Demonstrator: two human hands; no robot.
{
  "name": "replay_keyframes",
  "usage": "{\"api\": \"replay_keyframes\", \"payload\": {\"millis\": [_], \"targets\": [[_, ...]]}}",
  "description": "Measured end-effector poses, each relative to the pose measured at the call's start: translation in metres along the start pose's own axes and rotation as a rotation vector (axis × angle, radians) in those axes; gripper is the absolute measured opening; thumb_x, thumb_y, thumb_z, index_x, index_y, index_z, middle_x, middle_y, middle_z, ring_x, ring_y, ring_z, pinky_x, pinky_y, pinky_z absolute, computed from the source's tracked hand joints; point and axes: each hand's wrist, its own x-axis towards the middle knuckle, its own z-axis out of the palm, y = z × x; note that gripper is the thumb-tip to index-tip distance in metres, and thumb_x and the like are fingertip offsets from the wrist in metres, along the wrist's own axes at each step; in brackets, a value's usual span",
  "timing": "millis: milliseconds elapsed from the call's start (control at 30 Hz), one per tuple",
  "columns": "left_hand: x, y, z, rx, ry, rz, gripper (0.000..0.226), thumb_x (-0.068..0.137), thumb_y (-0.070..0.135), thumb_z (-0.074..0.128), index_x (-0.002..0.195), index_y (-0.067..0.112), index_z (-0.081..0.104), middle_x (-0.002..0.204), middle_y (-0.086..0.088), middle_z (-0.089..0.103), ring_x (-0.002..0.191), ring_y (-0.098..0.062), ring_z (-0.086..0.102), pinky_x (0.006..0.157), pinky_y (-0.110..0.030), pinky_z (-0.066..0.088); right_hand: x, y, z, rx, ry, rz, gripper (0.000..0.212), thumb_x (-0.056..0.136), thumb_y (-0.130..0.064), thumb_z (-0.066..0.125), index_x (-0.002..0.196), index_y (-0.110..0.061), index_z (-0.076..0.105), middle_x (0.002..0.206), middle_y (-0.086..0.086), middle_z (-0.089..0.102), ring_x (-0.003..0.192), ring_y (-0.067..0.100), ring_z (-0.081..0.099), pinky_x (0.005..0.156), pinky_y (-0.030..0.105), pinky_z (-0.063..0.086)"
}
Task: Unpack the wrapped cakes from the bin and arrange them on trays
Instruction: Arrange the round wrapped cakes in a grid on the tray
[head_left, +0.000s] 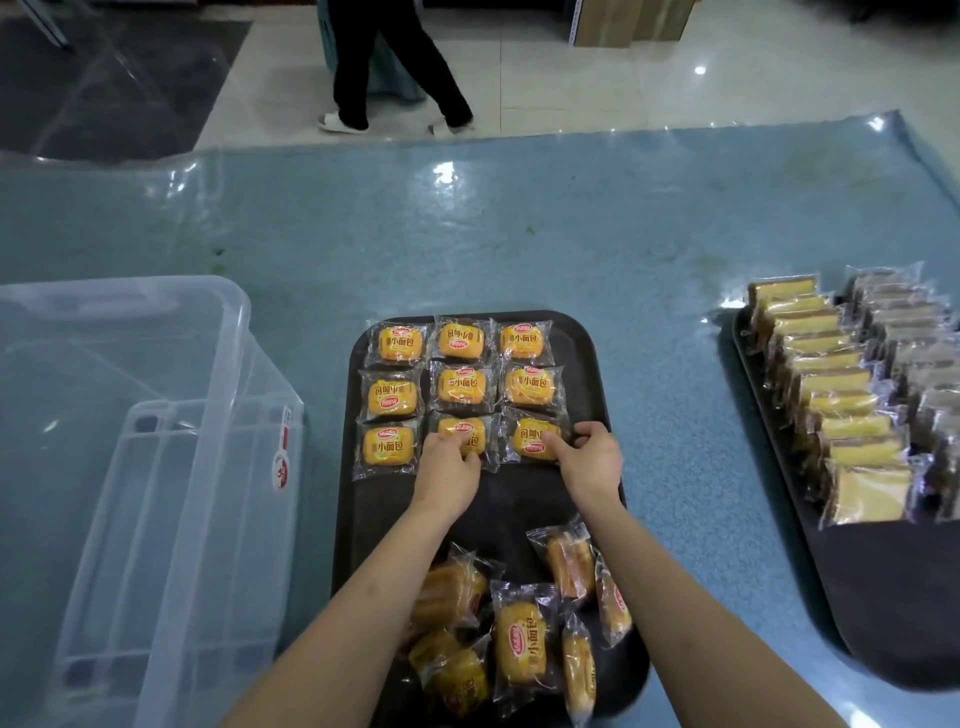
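At the far left a clear plastic bin (140, 467) stands on the blue surface (519, 234), its inside showing only moulded ribs and a red-and-white label on its right wall. Just right of it lies a dark tray (608, 499) carrying nine wrapped yellow cakes in three rows of three across its far half. The left hand (449, 467) reaches onto the tray, its grip pinched on the near edge of the middle cake of the nearest row (464, 433), fingers curled over the wrapper. Beside it the right hand (587, 460) has its grip clamped on the right cake of the same row (535, 436), thumb and fingers bent around the wrapper's near and right edges. Between the two forearms, on the tray's near end, a loose heap of wrapped cakes (519, 639) lies tumbled at mixed angles, some on edge. Well apart to the right, a second dark tray (883, 597) holds two close-packed rows of wrapped cake slices (841, 410), overlapping like shingles. Beyond the surface, a person's legs (395, 67) in dark trousers stand on the tiled floor (571, 88).
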Motion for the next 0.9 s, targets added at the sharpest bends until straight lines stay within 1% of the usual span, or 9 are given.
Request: {"api": "replay_keyframes", "payload": {"millis": [100,233,267,333,400,500,600,767,900], "targets": [[0.002,-0.001,0.0,-0.002,-0.01,0.003,0.045,0.105,0.019,0.057,0.15,0.015,0.053,0.147,-0.008,0.043,0.119,-0.023,0.061,0.108,-0.035,0.05,-0.001,-0.002,-0.001,0.008,0.017,-0.02,0.058,0.088,-0.038,0.084,0.134,-0.013,0.06,0.117,0.003,0.064,0.099,0.013,0.06,0.077,0.021,0.047],[0.008,-0.002,-0.006,-0.048,0.045,0.015,0.037,0.106,0.018,0.053,0.143,0.018,0.06,0.142,-0.005,0.054,0.095,-0.008,0.062,0.084,-0.02,0.051,0.0,-0.009,0.0,0.035,0.063,-0.112,0.05,0.088,-0.04,0.083,0.128,-0.019,0.062,0.108,-0.002,0.063,0.097,0.013,0.064,0.083,0.029,0.057],[0.01,-0.001,-0.008,-0.066,0.073,0.026,0.035,0.107,0.019,0.053,0.14,0.018,0.061,0.139,-0.004,0.059,0.096,-0.008,0.063,0.082,-0.018,0.05,0.0,-0.014,0.0,0.052,0.065,-0.139,0.047,0.089,-0.04,0.082,0.126,-0.02,0.062,0.108,-0.003,0.063,0.097,0.011,0.065,0.083,0.029,0.058],[0.015,0.003,-0.014,-0.106,0.14,0.04,0.032,0.106,0.02,0.055,0.138,0.017,0.063,0.136,-0.003,0.062,0.112,-0.014,0.064,0.091,-0.021,0.05,0.001,-0.027,0.001,0.078,0.055,-0.196,0.041,0.09,-0.037,0.082,0.122,-0.02,0.063,0.106,-0.006,0.064,0.094,0.007,0.064,0.082,0.025,0.058],[0.021,0.007,-0.022,-0.145,0.192,0.041,0.032,0.105,0.019,0.058,0.137,0.017,0.063,0.135,-0.002,0.062,0.121,-0.017,0.062,0.098,-0.027,0.051,0.003,-0.043,0.004,0.085,0.041,-0.238,0.037,0.091,-0.034,0.081,0.121,-0.021,0.064,0.104,-0.008,0.065,0.092,0.004,0.063,0.078,0.018,0.053],[0.033,0.01,-0.035,-0.131,0.269,0.073,0.028,0.104,0.02,0.06,0.131,0.017,0.065,0.13,0.0,0.064,0.114,-0.012,0.062,0.095,-0.024,0.052,0.007,-0.064,0.01,0.1,0.007,-0.281,0.03,0.094,-0.031,0.079,0.119,-0.021,0.065,0.102,-0.008,0.065,0.091,0.003,0.063,0.077,0.016,0.052],[0.049,0.013,-0.048,-0.105,0.339,0.075,0.029,0.103,0.021,0.062,0.131,0.016,0.064,0.129,0.0,0.062,0.11,-0.009,0.058,0.091,-0.018,0.043,0.013,-0.083,0.021,0.09,-0.044,-0.325,0.028,0.095,-0.03,0.077,0.119,-0.021,0.066,0.103,-0.008,0.066,0.091,0.004,0.064,0.075,0.015,0.05],[0.08,0.011,-0.067,-0.096,0.409,0.084,0.027,0.104,0.02,0.061,0.129,0.014,0.066,0.128,-0.003,0.06,0.115,-0.02,0.062,0.097,-0.027,0.049,0.031,-0.111,0.04,0.023,-0.112,-0.419,0.028,0.097,-0.031,0.075,0.12,-0.018,0.068,0.105,-0.009,0.068,0.095,0.005,0.065,0.082,0.02,0.056],[0.105,0.005,-0.077,-0.007,0.455,0.089,0.027,0.104,0.021,0.06,0.13,0.013,0.065,0.131,-0.006,0.057,0.125,-0.025,0.054,0.104,-0.039,0.05,0.051,-0.125,0.058,-0.11,-0.172,-0.537,0.031,0.099,-0.033,0.071,0.127,-0.018,0.068,0.118,-0.005,0.067,0.108,0.01,0.063,0.094,0.026,0.055]]}}
